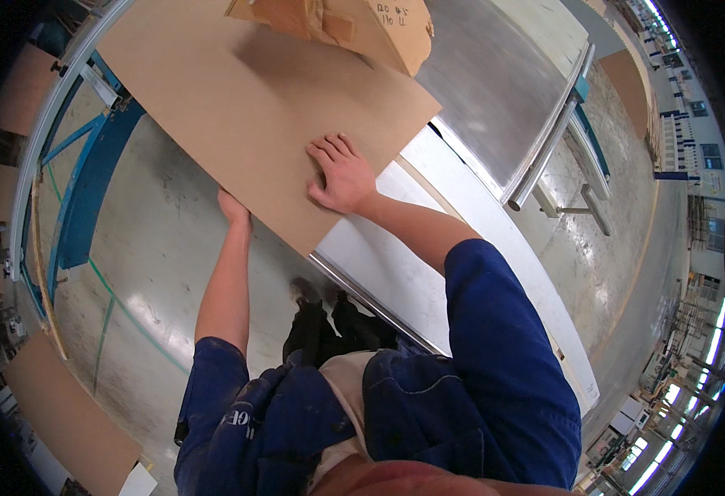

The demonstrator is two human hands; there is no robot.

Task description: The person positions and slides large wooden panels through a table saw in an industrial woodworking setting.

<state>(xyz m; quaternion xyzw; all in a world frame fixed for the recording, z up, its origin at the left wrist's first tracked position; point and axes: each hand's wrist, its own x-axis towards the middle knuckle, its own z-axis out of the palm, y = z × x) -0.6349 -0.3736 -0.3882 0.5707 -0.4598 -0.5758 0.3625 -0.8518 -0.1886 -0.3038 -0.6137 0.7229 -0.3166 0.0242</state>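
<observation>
Board in flat, smooth brown material with straight edges (pixel 213 116) lies as the landmark here, one pointed corner directed toward the person, partly over a long white panel (pixel 478 194). The bare right hand (pixel 346 175) rests palm-down on the board's upper face near that corner, open, its fingers slightly bent and the thumb set apart from them. The bare left hand (pixel 236 208) touches the board's left edge; most of its fingers are hidden beneath, so I cannot tell how firmly they close on it. Both forearms come from the short sleeves of a dark blue work jacket (pixel 495 331) on the near side of the board.

Over the board's far part stands a taped brown cardboard box (pixel 362 33) with handwritten marks; whether the two touch, I cannot tell. To the board's right lies a smooth grey metal tabletop (pixel 495 91), bordered by a round silver rail (pixel 540 153). To the board's left is a blue metal frame (pixel 98 194), and below it a grey floor (pixel 155 273) bearing green lines.
</observation>
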